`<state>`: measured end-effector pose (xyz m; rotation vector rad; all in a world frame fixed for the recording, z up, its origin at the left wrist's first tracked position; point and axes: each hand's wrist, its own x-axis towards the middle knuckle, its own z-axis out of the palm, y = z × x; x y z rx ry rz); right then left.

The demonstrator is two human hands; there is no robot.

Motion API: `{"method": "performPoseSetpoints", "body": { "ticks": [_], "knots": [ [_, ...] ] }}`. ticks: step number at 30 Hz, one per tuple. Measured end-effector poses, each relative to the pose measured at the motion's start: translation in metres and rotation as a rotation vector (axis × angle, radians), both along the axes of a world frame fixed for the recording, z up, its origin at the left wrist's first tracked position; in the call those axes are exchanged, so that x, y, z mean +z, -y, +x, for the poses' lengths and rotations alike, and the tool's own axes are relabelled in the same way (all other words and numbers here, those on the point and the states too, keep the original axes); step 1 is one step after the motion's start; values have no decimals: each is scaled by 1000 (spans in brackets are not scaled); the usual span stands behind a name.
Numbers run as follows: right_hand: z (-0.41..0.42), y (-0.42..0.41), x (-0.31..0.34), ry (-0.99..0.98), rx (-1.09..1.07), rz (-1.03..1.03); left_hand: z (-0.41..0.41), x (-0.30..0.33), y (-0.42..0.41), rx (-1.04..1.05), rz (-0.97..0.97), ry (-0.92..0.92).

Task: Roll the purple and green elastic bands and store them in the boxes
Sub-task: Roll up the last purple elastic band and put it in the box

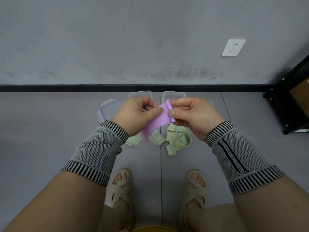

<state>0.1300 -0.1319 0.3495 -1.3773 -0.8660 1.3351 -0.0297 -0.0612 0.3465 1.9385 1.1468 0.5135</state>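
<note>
A purple elastic band (158, 122) is held up in the air in front of me, its top end curled into a small roll. My left hand (136, 114) pinches the band's left edge with thumb and fingers. My right hand (192, 114) pinches the rolled end from the right. The band's loose tail hangs down toward my left wrist. On the floor below lie green elastic bands (177, 139) in a loose heap. Two clear plastic boxes (140, 94) (174, 95) stand by the wall, partly hidden behind my hands. A clear lid (108, 109) lies to the left.
A grey wall with a black skirting strip (66, 88) bounds the floor ahead. A black shelf frame (291, 104) stands at the right. A white socket (233, 47) is on the wall. My sandalled feet (122, 185) are below, with a yellow rim (153, 229) at the bottom edge.
</note>
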Motion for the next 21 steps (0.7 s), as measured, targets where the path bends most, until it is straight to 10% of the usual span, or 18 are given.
{"method": "performPoseSetpoints", "body": {
  "ticks": [21],
  "knots": [
    [-1, -3, 3, -23, -24, -61, 3, 9, 6, -53, 123, -6]
  ]
}}
